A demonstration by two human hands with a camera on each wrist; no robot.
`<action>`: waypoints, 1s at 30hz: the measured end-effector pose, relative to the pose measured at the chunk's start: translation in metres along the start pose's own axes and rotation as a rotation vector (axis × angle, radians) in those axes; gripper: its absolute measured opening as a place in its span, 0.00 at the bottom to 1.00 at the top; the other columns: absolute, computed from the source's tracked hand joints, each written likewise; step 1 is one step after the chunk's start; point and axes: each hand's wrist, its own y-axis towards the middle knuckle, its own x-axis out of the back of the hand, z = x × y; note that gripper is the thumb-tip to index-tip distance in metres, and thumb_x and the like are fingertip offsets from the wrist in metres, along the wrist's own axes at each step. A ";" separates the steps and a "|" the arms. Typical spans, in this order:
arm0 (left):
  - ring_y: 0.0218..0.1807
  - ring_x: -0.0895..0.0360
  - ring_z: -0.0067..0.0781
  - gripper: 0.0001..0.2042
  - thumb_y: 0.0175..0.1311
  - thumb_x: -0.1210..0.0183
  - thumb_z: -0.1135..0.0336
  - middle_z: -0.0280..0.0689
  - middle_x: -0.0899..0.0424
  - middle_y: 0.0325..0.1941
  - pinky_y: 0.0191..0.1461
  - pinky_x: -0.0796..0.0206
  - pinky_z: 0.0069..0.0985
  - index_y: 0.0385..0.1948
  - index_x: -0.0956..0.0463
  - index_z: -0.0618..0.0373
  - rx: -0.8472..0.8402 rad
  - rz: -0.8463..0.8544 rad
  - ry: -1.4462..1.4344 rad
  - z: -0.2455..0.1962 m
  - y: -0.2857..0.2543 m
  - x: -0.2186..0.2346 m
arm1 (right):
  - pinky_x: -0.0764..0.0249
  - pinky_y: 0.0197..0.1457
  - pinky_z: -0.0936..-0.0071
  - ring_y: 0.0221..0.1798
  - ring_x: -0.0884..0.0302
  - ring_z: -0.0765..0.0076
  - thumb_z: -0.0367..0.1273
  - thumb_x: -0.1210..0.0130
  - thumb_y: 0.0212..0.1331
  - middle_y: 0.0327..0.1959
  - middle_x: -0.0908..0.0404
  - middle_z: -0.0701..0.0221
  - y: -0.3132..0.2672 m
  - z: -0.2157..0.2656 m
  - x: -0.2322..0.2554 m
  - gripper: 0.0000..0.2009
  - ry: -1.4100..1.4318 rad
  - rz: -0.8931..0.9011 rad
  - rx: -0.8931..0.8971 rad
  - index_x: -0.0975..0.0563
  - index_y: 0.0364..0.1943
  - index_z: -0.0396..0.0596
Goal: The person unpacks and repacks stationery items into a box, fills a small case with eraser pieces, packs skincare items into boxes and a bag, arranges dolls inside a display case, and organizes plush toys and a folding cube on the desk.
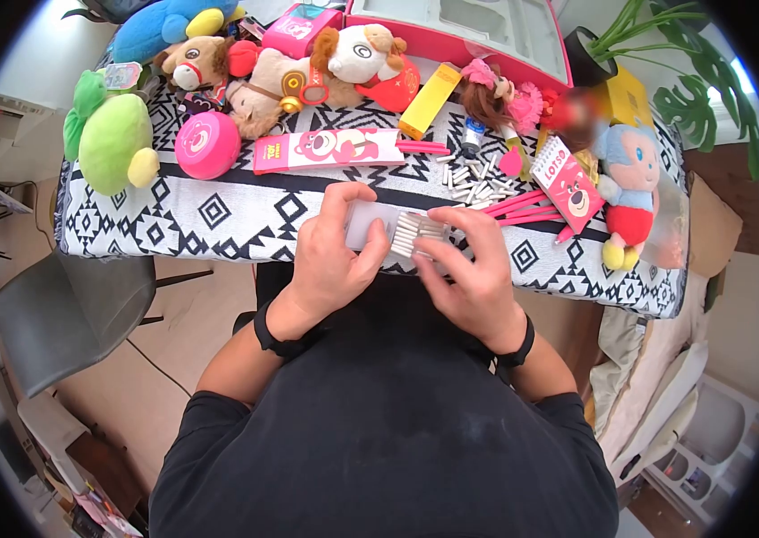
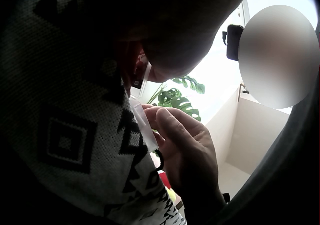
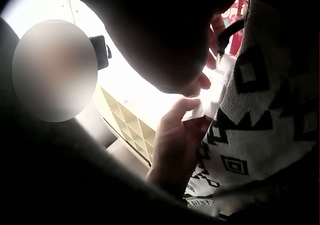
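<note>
Over the table's front edge, a clear plastic case (image 1: pixel 363 224) lies hinged open between both hands. A row of short white sticks (image 1: pixel 408 235) fills its right half. My left hand (image 1: pixel 324 260) grips the left half, thumb across its inner face and index finger along the far edge. At the right end, my right hand (image 1: pixel 478 282) pinches the case with thumb and fingertips close to the sticks. In the right wrist view, the left thumb (image 3: pixel 186 105) presses on the case. Behind the case, more white sticks (image 1: pixel 480 184) lie loose in a pile.
A pink bear-print box (image 1: pixel 326 151) lies behind the left hand. Pink pens (image 1: pixel 523 206) and a spiral notepad (image 1: pixel 568 188) sit to the right. Plush toys, a round pink case (image 1: pixel 207 145) and a yellow box (image 1: pixel 431 100) stand along the back of the patterned cloth (image 1: pixel 214 211).
</note>
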 end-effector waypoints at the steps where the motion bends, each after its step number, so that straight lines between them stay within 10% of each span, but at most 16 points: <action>1: 0.30 0.08 0.50 0.17 0.73 0.32 0.75 0.46 0.12 0.34 0.34 0.20 0.41 0.59 0.25 0.63 0.015 0.022 0.014 -0.001 0.000 0.001 | 0.18 0.61 0.52 0.58 0.13 0.47 0.24 0.22 0.57 0.59 0.13 0.60 0.001 -0.004 0.002 0.14 -0.001 -0.039 -0.010 0.11 0.47 0.44; 4: 0.25 0.18 0.28 0.16 0.73 0.32 0.73 0.38 0.15 0.29 0.33 0.28 0.30 0.59 0.24 0.60 0.024 -0.007 -0.015 0.001 -0.001 -0.002 | 0.15 0.57 0.56 0.54 0.11 0.50 0.19 0.27 0.64 0.53 0.09 0.61 0.016 -0.023 0.020 0.12 -0.031 -0.079 -0.148 0.11 0.50 0.42; 18: 0.25 0.20 0.23 0.16 0.74 0.33 0.75 0.35 0.18 0.27 0.31 0.31 0.28 0.58 0.24 0.60 0.020 -0.003 -0.032 0.002 -0.002 -0.002 | 0.14 0.59 0.57 0.55 0.14 0.51 0.21 0.35 0.61 0.48 0.13 0.64 0.041 -0.055 0.021 0.13 -0.345 0.201 -0.074 0.11 0.49 0.41; 30: 0.24 0.22 0.23 0.16 0.74 0.33 0.74 0.35 0.19 0.27 0.31 0.31 0.28 0.59 0.24 0.60 0.015 -0.006 -0.025 0.000 -0.001 -0.001 | 0.16 0.53 0.55 0.50 0.13 0.49 0.22 0.28 0.67 0.45 0.11 0.62 0.041 -0.036 0.031 0.08 -0.157 0.022 -0.143 0.11 0.47 0.42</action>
